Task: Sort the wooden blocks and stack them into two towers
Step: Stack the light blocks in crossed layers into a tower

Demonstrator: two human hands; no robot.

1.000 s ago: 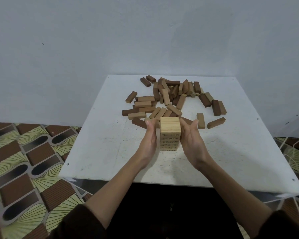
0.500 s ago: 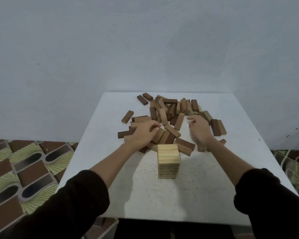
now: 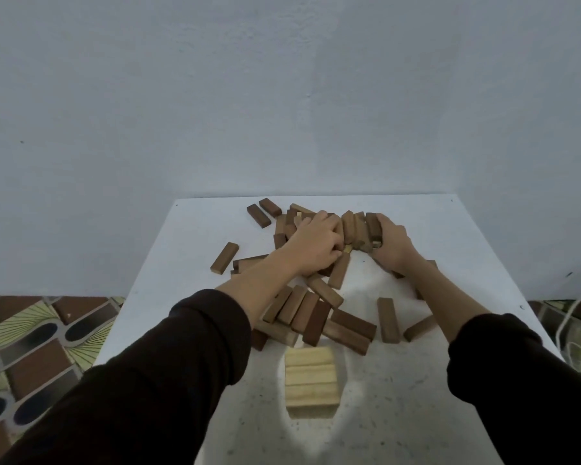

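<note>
Tower: a short stack of pale wooden blocks [image 3: 310, 380] stands upright on the white table [image 3: 483, 263], at 6 o'clock from the table's middle, between the two forearms and touching neither.
Loose blocks: a scattered pile of brown blocks [image 3: 316, 313], light and dark mixed, runs from just beyond the tower toward 12 o'clock; several overlap.
Outliers: one light brown block [image 3: 224, 262] lies alone at 9 o'clock of the pile; two dark blocks [image 3: 264, 211] sit at 11 o'clock near the far edge.
Left hand: the left hand [image 3: 314, 245] is curled, palm down, on the far heap; whether it grips a block cannot be told.
Right hand: the right hand [image 3: 391, 246] cups the heap's 3 o'clock side, fingers bent over dark blocks; the grip is unclear.
Sleeves: dark sleeves [image 3: 168, 380] cover both arms to mid-forearm.
Surroundings: pale wall [image 3: 282, 95] behind; patterned floor [image 3: 31, 347] at 8 o'clock.
</note>
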